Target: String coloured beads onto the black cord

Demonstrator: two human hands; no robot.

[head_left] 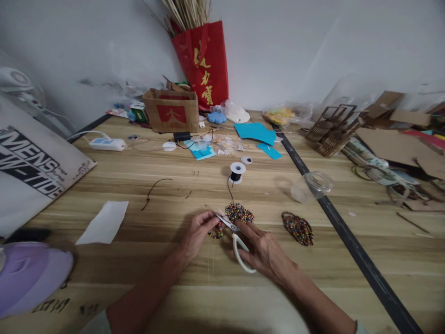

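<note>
Left hand pinched a small beaded loop, a bead heap lay just beyond scissors (white-handled) gripped in the right hand, and a bead coil rested farther right on the tabletop.

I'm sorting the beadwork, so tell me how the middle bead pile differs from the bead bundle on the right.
The bead pile lies close by the scissors and right hand; the bead bundle lies apart from both. The bead pile is a roundish heap, while the bead bundle forms a longer, slanted oval. Both show many-coloured beads.
</note>
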